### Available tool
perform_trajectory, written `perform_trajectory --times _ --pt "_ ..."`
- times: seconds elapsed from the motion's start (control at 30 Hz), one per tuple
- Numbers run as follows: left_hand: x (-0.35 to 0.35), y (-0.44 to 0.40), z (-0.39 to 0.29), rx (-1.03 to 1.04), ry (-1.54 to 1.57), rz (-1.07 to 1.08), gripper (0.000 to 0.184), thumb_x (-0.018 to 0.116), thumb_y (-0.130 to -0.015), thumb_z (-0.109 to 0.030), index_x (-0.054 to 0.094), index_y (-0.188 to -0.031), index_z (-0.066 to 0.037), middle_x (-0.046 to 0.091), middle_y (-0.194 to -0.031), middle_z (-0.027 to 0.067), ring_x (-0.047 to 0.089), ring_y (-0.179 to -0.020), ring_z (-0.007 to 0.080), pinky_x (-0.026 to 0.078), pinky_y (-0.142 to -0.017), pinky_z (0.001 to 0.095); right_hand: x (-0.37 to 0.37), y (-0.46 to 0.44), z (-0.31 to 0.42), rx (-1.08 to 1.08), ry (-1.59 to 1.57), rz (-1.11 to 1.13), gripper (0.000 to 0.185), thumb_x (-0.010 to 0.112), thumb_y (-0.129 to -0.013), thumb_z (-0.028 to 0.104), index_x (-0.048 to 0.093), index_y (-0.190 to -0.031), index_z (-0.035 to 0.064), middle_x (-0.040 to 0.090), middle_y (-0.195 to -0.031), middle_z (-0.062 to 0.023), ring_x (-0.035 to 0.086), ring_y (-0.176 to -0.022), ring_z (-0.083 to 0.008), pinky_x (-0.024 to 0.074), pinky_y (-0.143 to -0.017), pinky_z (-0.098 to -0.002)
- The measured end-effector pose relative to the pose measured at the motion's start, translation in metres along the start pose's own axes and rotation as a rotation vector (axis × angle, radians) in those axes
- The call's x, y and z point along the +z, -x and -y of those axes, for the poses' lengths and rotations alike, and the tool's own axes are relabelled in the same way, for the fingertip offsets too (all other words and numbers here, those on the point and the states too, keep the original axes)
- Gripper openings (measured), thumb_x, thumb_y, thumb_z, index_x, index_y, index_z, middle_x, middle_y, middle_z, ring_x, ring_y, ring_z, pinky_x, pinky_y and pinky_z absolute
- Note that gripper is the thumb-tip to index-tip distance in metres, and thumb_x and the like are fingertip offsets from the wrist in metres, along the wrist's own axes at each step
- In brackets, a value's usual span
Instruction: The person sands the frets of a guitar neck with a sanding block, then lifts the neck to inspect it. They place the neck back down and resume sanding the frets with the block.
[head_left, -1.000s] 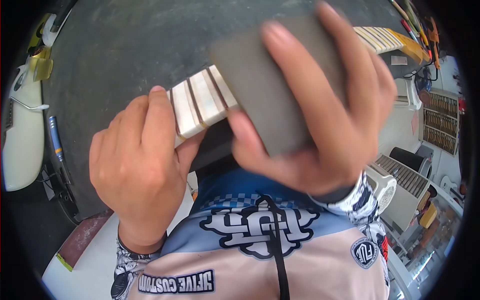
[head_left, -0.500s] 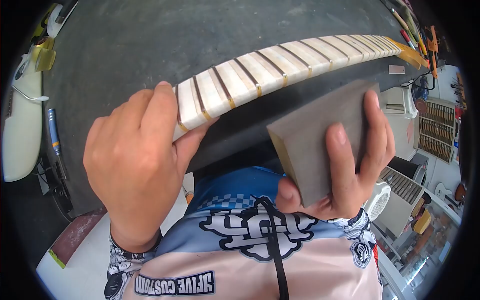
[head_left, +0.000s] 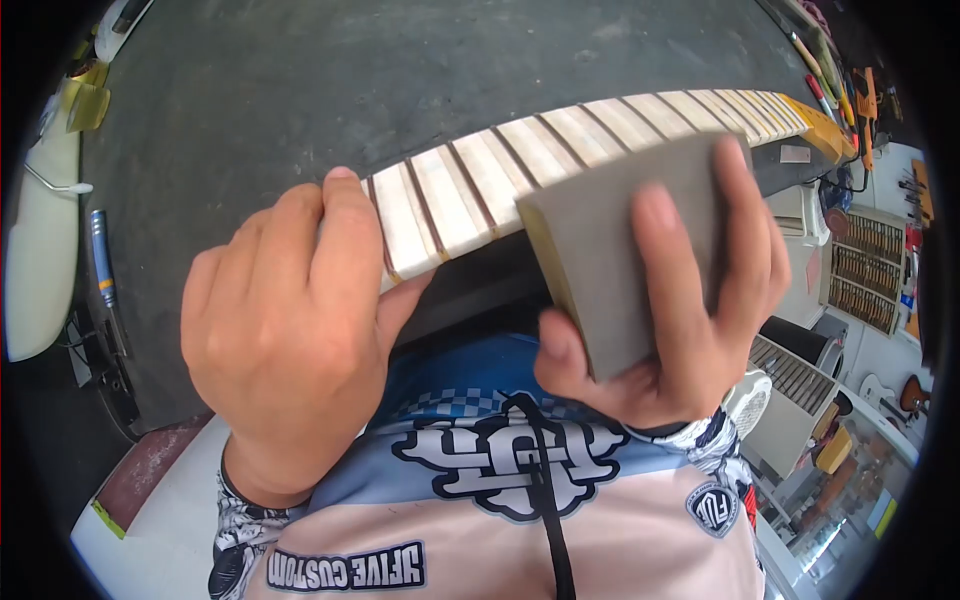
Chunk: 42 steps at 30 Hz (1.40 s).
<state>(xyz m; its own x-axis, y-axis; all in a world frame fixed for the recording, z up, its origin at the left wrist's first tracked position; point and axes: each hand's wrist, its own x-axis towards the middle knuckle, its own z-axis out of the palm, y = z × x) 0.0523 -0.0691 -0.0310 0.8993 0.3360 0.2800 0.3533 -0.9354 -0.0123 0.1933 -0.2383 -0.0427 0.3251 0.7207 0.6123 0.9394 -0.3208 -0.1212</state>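
A guitar neck (head_left: 470, 190) with dark fret lines runs from my left hand up to the far right, its fret spaces covered in whitish strips. My left hand (head_left: 285, 320) is wrapped round its near end, fingers over the far edge and thumb underneath. In my right hand (head_left: 700, 320) is a grey sanding sponge (head_left: 600, 245) with a yellowish side, gripped between thumb and fingers. The sponge is tilted against or just in front of the neck's near side and hides part of it; I cannot tell whether they touch.
The neck lies over a dark worktop (head_left: 250, 90). A blue pen-like tool (head_left: 102, 255) and a pale curved body (head_left: 45, 250) are at the left. Pens (head_left: 820, 90) lie at the far right, near a rack of small tools (head_left: 865, 265).
My right hand has raised the sanding sponge up and slightly left, so it now overlaps the neck. My left hand and the neck's near end have shifted a little right.
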Motion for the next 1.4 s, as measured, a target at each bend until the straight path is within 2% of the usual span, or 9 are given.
perform_trajectory --times 0.1,0.23,0.37,0.57,0.83,0.93,1.17,1.33,1.4 --pt "-0.001 -0.001 -0.001 -0.007 -0.009 0.013 0.048 0.080 -0.077 -0.030 0.069 -0.112 -0.001 0.072 -0.103 0.0118 0.068 -0.088 0.0277 0.048 -0.071 0.0371 0.004 -0.004 0.001 0.000 -0.016 -0.051 0.061 0.077 -0.070 0.040 0.073 -0.119 0.0030 0.066 -0.124 -0.0278 0.064 -0.107 -0.0357 0.0454 -0.096 -0.0396" --pt "0.001 0.001 -0.003 0.028 -0.051 -0.044 0.047 0.080 -0.076 -0.030 0.069 -0.111 0.000 0.072 -0.101 0.0110 0.068 -0.086 0.0270 0.047 -0.069 0.0370 0.032 -0.028 -0.045 -0.325 0.116 -0.160 0.057 0.082 -0.063 0.030 0.075 -0.113 0.0048 0.069 -0.120 -0.0212 0.064 -0.103 -0.0338 0.0450 -0.095 -0.0385" --pt "-0.001 -0.003 0.000 0.013 0.012 -0.020 0.046 0.081 -0.076 -0.031 0.069 -0.108 0.000 0.072 -0.096 0.0114 0.068 -0.080 0.0273 0.046 -0.066 0.0377 -0.021 0.013 0.006 0.047 0.035 0.093 0.060 0.069 -0.081 0.047 0.069 -0.125 0.0064 0.058 -0.132 -0.0335 0.059 -0.112 -0.0428 0.0444 -0.099 -0.0463" --pt "-0.004 -0.010 0.004 0.021 0.071 0.016 0.044 0.082 -0.075 -0.030 0.069 -0.104 0.000 0.071 -0.090 0.0127 0.065 -0.073 0.0297 0.044 -0.063 0.0382 -0.021 0.035 0.000 0.011 0.046 -0.015 0.066 0.057 -0.091 0.058 0.060 -0.134 0.0091 0.052 -0.135 -0.0407 0.054 -0.118 -0.0486 0.0424 -0.100 -0.0536" --pt "-0.002 -0.005 0.000 0.000 0.031 -0.006 0.044 0.081 -0.076 -0.030 0.069 -0.106 -0.001 0.072 -0.095 0.0121 0.067 -0.079 0.0290 0.046 -0.067 0.0379 0.015 0.001 -0.011 -0.060 -0.012 -0.108 0.061 0.076 -0.073 0.048 0.073 -0.120 0.0095 0.058 -0.132 -0.0348 0.061 -0.109 -0.0404 0.0426 -0.099 -0.0424" --pt "0.003 0.001 -0.004 -0.003 -0.030 -0.034 0.046 0.080 -0.076 -0.030 0.069 -0.109 -0.001 0.072 -0.100 0.0114 0.068 -0.085 0.0278 0.047 -0.070 0.0374 0.009 -0.047 0.018 -0.066 0.254 0.122 0.060 0.079 -0.067 0.044 0.075 -0.116 0.0092 0.060 -0.130 -0.0324 0.062 -0.105 -0.0385 0.0433 -0.098 -0.0410" --pt "0.000 -0.002 0.001 -0.019 -0.001 0.012 0.046 0.079 -0.075 -0.026 0.068 -0.112 -0.001 0.072 -0.103 0.0117 0.069 -0.088 0.0276 0.048 -0.071 0.0371 0.014 0.015 -0.044 -0.363 0.093 -0.136 0.064 0.073 -0.078 0.052 0.070 -0.123 0.0068 0.061 -0.129 -0.0341 0.063 -0.111 -0.0385 0.0441 -0.099 -0.0422" --pt "0.001 0.000 -0.005 0.016 -0.048 -0.028 0.045 0.081 -0.076 -0.029 0.069 -0.110 -0.001 0.072 -0.100 0.0117 0.068 -0.085 0.0278 0.047 -0.069 0.0369 0.022 -0.033 0.004 0.035 0.017 -0.066 0.053 0.080 -0.065 0.036 0.077 -0.110 0.0086 0.070 -0.118 -0.0192 0.064 -0.103 -0.0344 0.0446 -0.095 -0.0394" --pt "-0.002 -0.002 -0.003 0.023 -0.028 -0.006 0.044 0.081 -0.077 -0.029 0.069 -0.108 -0.001 0.072 -0.098 0.0117 0.068 -0.083 0.0281 0.047 -0.067 0.0370 0.016 -0.019 -0.004 -0.018 -0.024 -0.067 0.055 0.077 -0.070 0.041 0.074 -0.115 0.0097 0.065 -0.123 -0.0251 0.062 -0.104 -0.0372 0.0445 -0.097 -0.0416"
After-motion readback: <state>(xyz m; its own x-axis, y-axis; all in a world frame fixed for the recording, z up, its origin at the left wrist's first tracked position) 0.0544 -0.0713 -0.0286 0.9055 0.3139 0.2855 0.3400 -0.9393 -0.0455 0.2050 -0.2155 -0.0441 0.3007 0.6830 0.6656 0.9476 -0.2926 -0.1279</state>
